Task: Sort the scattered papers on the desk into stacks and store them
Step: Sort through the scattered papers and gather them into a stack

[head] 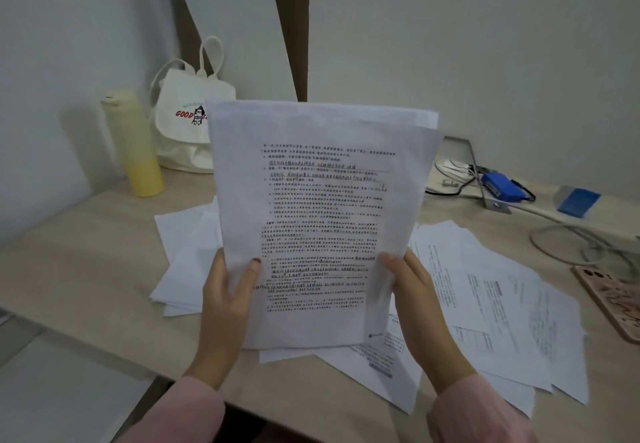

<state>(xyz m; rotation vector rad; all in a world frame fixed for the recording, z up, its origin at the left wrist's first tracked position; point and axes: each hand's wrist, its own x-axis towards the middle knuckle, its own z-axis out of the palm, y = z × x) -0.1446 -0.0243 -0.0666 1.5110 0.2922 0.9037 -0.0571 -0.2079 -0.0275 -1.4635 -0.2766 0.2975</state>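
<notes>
Thumbs forward, left hand (227,292) and right hand (414,295) in a pinch on the upright sheaf of papers (318,200).

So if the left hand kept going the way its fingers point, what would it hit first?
Probably the white canvas tote bag at the back of the pale wooden desk. The left hand, gripping the sheaf of printed white papers, points up and away over loose white sheets; depth is unclear.
</notes>
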